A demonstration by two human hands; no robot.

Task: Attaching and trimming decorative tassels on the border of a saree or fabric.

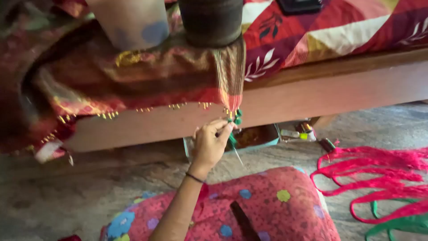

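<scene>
My left hand reaches up to the hanging edge of a red and gold cloth draped over a wooden bed frame. Its fingertips pinch a strand of green thread with a thin needle that hangs down and to the right. Just above the fingers, small green bead tassels dangle from the cloth's striped thread fringe. A dark band circles the wrist. My right hand is out of view.
A dark cylinder and a pale one stand on the cloth. A shallow tray and small bottles lie under the bed. A red spotted cushion is near me. Pink threads and green threads lie on the stone floor.
</scene>
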